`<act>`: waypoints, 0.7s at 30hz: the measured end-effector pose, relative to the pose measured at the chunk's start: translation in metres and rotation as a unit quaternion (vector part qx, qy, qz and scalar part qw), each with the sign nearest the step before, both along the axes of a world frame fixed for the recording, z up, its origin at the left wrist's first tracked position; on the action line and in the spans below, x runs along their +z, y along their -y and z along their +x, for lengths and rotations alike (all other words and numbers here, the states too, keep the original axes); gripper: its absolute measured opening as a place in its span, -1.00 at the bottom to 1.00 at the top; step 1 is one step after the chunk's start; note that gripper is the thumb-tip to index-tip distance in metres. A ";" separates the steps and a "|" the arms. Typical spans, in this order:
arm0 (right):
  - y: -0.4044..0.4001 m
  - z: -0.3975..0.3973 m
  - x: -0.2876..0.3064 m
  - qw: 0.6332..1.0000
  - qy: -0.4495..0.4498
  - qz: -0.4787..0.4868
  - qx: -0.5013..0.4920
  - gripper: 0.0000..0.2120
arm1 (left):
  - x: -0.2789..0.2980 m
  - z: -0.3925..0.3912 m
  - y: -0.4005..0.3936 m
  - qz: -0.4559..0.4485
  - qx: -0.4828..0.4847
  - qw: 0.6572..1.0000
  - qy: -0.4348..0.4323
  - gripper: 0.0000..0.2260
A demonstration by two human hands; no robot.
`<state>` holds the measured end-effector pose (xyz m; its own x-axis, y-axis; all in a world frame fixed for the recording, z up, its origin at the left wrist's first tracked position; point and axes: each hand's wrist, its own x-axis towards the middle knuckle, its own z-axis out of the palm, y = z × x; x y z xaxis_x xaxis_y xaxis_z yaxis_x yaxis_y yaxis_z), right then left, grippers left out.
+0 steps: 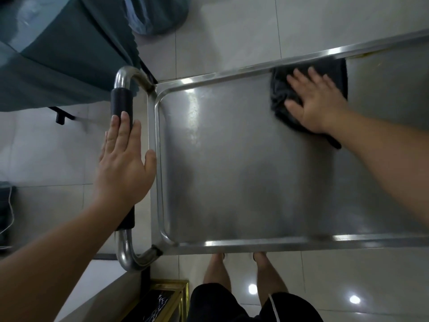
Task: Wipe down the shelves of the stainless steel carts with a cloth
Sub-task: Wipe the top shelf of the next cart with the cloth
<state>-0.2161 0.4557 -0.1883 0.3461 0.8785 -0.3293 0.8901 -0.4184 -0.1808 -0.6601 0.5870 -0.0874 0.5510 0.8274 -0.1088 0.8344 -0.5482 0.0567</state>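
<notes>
On the smooth steel cart shelf (232, 170), one dark crumpled cloth (283, 98) is pressed.
Flat, spread right hand (313, 105) on cloth; flat left hand (123, 163) is rested on the black foam-sleeved handle (121, 101).

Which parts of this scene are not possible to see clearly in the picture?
- Head view: the right end of the cart shelf is cut off by the frame edge.
- Lower shelves: hidden under the top one.
- Part of the dark cloth: covered by the right hand and blurred.
- Middle of the handle grip: hidden by the left hand.
</notes>
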 end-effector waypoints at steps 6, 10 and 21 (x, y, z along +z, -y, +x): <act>-0.018 0.008 0.004 1.000 -0.005 -0.008 -0.012 -0.22 | -0.001 -0.001 -0.002 -0.007 0.009 1.000 0.016 -0.38; 0.040 -0.022 0.004 1.000 -0.010 0.023 -0.008 -0.23 | 0.002 0.000 -0.001 -0.015 0.020 0.999 0.025 -0.39; 0.259 -0.143 -0.010 0.998 0.010 0.009 -0.057 -0.29 | 0.003 0.001 -0.001 -0.044 0.014 0.998 0.053 -0.38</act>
<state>-0.3596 0.1965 -0.1978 0.4508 0.8386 -0.3058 0.8401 -0.5144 -0.1723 -0.6590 0.5877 -0.0847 0.5396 0.8328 -0.1239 0.8364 -0.5135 0.1916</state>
